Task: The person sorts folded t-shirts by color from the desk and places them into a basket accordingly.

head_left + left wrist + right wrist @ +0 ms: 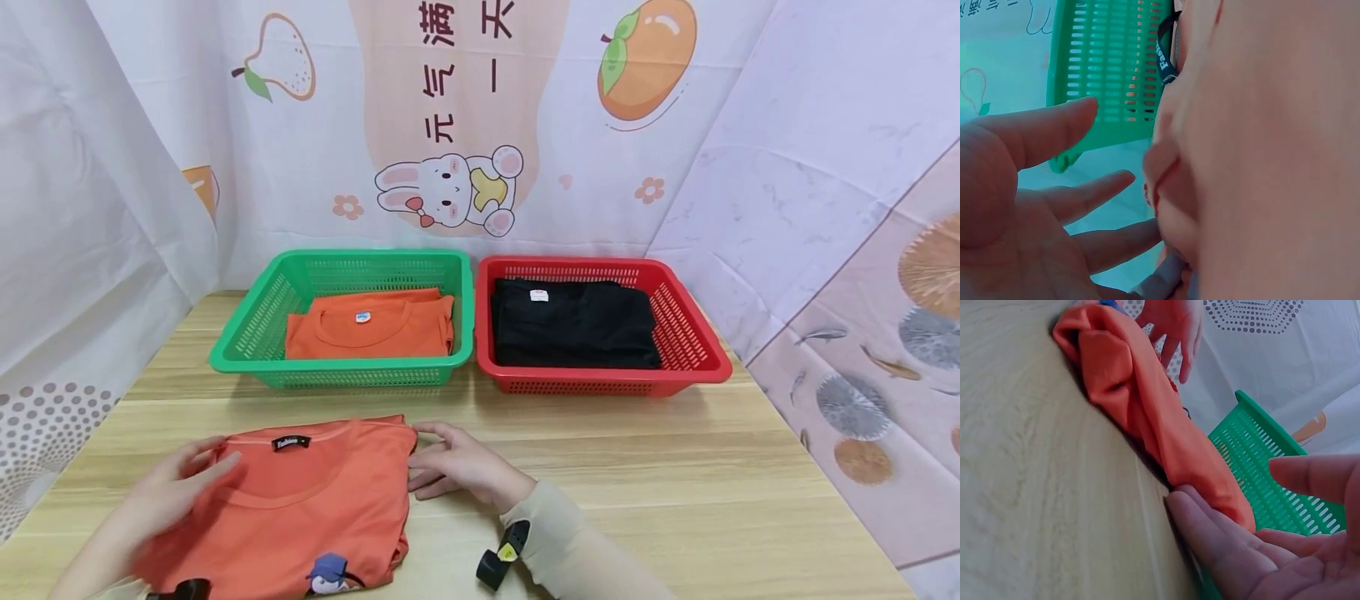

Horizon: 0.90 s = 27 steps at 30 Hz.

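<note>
A folded orange-red T-shirt [315, 500] with a black neck label and a cartoon print lies on the table in the head view. My left hand [167, 493] is at its left side, thumb raised and fingers stretched toward the cloth. In the left wrist view, the fingertips of that left hand [1054, 206] reach the shirt's edge, partly hidden. At the shirt's right edge is my right hand [465, 467]. The right wrist view shows its extended fingers [1210, 531] touching the folded side low by the tabletop, with the thumb apart from the cloth.
Behind the shirt, a green basket [225, 354] holds folded orange shirts [367, 325]. Beside it on the right, a red basket [705, 367] holds folded black clothing [573, 325]. A printed white curtain [300, 167] hangs behind the wooden table [675, 467].
</note>
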Each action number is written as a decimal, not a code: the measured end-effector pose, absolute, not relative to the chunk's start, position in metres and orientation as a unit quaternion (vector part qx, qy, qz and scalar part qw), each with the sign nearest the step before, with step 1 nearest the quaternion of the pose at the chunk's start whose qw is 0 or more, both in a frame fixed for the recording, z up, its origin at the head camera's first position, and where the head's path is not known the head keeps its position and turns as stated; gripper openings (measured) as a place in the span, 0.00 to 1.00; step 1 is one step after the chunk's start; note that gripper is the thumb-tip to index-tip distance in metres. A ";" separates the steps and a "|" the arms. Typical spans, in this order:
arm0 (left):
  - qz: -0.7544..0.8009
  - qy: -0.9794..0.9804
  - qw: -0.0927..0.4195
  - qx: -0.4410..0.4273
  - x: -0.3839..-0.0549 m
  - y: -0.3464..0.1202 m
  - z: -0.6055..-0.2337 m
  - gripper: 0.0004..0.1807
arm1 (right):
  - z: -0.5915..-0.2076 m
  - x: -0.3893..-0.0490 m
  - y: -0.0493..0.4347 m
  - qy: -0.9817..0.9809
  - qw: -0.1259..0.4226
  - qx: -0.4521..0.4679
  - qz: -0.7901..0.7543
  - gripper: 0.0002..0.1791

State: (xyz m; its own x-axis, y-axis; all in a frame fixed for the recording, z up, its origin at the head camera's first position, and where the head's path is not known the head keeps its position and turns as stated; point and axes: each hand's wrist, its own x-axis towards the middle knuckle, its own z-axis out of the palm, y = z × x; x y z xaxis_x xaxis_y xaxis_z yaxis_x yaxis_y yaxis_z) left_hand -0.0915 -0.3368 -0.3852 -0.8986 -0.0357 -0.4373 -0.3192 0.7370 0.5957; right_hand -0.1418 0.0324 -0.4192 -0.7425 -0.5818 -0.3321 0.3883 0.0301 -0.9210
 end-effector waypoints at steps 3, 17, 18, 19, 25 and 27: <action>0.370 0.900 0.207 -0.103 -0.091 -0.334 -0.388 0.47 | -0.420 -0.142 0.033 0.620 0.343 -0.078 -0.701 0.32; 0.532 0.811 0.213 -0.113 -0.084 -0.329 -0.394 0.42 | -0.419 -0.153 0.042 0.626 0.283 -0.050 -0.725 0.33; 0.537 0.809 0.211 -0.112 -0.083 -0.330 -0.394 0.42 | -0.419 -0.154 0.043 0.626 0.284 -0.049 -0.725 0.33; 0.538 0.809 0.209 -0.109 -0.082 -0.332 -0.393 0.42 | -0.420 -0.155 0.044 0.626 0.285 -0.050 -0.724 0.33; 0.461 0.868 0.156 -0.099 -0.077 -0.346 -0.394 0.40 | -0.423 -0.158 0.048 0.629 0.292 -0.050 -0.718 0.32; 0.431 0.886 0.140 -0.101 -0.077 -0.348 -0.393 0.40 | -0.424 -0.158 0.049 0.627 0.295 -0.048 -0.719 0.32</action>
State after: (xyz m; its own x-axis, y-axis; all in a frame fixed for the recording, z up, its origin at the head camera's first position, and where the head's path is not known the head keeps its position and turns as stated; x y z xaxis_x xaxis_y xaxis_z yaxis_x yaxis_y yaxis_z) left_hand -0.0767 -0.3484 -0.3934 -0.9401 -0.0582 -0.3358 -0.3002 0.6079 0.7351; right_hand -0.1583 0.0488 -0.4238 -0.8212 -0.4848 -0.3008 0.3644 -0.0399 -0.9304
